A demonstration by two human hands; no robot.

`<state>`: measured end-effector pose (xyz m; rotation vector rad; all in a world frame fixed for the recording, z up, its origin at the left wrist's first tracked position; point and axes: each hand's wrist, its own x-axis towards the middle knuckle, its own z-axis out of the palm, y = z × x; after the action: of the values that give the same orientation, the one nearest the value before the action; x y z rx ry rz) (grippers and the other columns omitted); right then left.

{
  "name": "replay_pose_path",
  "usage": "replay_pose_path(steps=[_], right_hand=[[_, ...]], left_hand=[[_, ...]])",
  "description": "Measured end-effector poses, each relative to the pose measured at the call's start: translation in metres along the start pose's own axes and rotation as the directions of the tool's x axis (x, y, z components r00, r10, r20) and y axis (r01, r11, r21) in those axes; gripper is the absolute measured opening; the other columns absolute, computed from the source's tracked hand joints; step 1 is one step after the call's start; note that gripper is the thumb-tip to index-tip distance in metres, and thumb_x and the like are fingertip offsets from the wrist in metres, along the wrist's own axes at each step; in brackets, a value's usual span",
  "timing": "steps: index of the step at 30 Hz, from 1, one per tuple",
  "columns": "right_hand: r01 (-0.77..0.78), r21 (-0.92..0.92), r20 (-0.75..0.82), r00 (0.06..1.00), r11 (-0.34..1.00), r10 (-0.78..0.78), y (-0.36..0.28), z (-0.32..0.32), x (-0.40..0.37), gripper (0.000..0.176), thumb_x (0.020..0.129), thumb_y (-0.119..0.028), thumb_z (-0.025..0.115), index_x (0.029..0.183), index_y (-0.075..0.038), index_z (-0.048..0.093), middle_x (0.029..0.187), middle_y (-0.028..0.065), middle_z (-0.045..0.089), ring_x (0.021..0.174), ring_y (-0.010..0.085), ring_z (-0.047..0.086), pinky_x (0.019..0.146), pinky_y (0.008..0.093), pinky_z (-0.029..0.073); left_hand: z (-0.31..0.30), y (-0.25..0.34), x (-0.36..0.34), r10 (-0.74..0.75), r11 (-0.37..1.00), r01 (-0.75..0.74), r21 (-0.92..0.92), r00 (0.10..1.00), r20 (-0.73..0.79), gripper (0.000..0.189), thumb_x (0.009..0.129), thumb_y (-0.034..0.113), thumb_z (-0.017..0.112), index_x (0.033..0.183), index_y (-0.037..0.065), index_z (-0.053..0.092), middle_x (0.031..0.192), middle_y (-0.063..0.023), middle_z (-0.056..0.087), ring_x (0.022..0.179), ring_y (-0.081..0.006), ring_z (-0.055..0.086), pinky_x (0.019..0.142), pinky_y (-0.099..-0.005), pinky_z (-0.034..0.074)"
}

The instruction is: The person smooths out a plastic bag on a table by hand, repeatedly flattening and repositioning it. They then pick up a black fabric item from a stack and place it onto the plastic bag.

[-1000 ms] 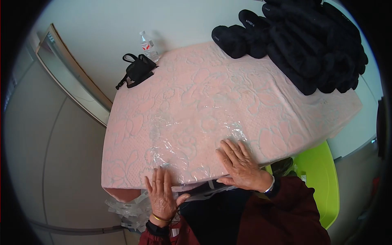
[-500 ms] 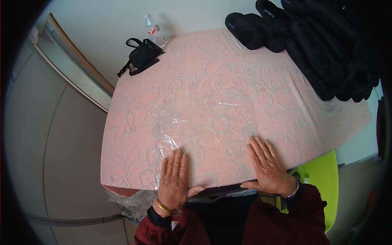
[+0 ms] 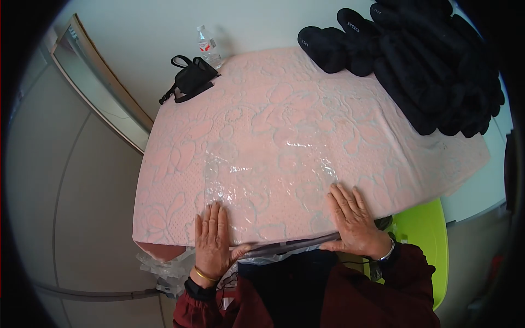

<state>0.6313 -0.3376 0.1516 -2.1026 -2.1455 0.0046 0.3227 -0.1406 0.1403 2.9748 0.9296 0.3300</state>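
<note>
Transparent plastic film (image 3: 270,183) laid over pink floral-patterned cloth (image 3: 175,175)

The film's near end is bordered by the left hand (image 3: 213,240) and right hand (image 3: 354,221), laid palm-down, fingers extended. Black plush items (image 3: 432,71) are seen beyond the latter.

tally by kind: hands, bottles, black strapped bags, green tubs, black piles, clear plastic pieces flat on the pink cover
left hand and right hand: 2
bottle: 1
black strapped bag: 1
green tub: 1
black pile: 1 (pieces overlap too much to count)
clear plastic piece on the pink cover: 1
total: 7
</note>
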Motion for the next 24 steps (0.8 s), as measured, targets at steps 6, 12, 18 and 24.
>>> replay_pose_path(steps=[6, 12, 18, 24], right_hand=[[-0.031, 0.032, -0.035, 0.999, 0.999, 0.032, -0.022, -0.005, -0.031, 0.105, 0.085, -0.071, 0.056, 0.144, 0.013, 0.033, 0.157, 0.0304, 0.025, 0.149, 0.0430, 0.021, 0.120, 0.0597, 0.012], [0.084, 0.170, -0.241, 0.970, 0.982, -0.042, -0.032, 0.001, 0.020, 0.096, 0.087, -0.060, 0.062, 0.144, 0.012, 0.035, 0.156, 0.0311, 0.026, 0.148, 0.0436, 0.022, 0.119, 0.0615, 0.016], [0.126, 0.039, -0.157, 0.981, 0.991, -0.118, -0.045, 0.017, 0.038, 0.095, 0.088, -0.058, 0.062, 0.146, 0.011, 0.034, 0.157, 0.0307, 0.024, 0.149, 0.0424, 0.021, 0.120, 0.0580, 0.015], [0.083, 0.087, -0.061, 0.995, 0.993, -0.078, -0.023, 0.005, 0.028, 0.098, 0.089, -0.061, 0.059, 0.150, 0.010, 0.029, 0.160, 0.0288, 0.021, 0.151, 0.0403, 0.018, 0.123, 0.0537, 0.012]], left_hand=[[0.006, 0.023, -0.047, -0.025, 0.998, 0.021, -0.051, 0.997, -0.069, 0.109, 0.082, 0.079, 0.050, 0.146, -0.008, 0.038, 0.153, -0.0275, 0.037, 0.145, -0.0419, 0.032, 0.118, -0.0618, 0.017], [-0.012, 0.030, -0.036, -0.031, 0.992, 0.028, 0.123, 0.999, 0.025, 0.107, 0.082, 0.077, 0.052, 0.146, -0.008, 0.039, 0.153, -0.0277, 0.036, 0.145, -0.0405, 0.033, 0.117, -0.0626, 0.017], [0.004, 0.095, 0.015, 0.075, 0.996, -0.079, -0.035, 0.994, -0.082, 0.104, 0.085, 0.073, 0.053, 0.148, -0.007, 0.035, 0.155, -0.0269, 0.035, 0.146, -0.0401, 0.031, 0.119, -0.0601, 0.015], [0.012, 0.090, 0.039, 0.263, 0.946, -0.270, -0.182, 0.963, -0.061, 0.106, 0.087, 0.072, 0.051, 0.149, -0.011, 0.031, 0.156, -0.0299, 0.031, 0.146, -0.0438, 0.030, 0.118, -0.0565, 0.021]])
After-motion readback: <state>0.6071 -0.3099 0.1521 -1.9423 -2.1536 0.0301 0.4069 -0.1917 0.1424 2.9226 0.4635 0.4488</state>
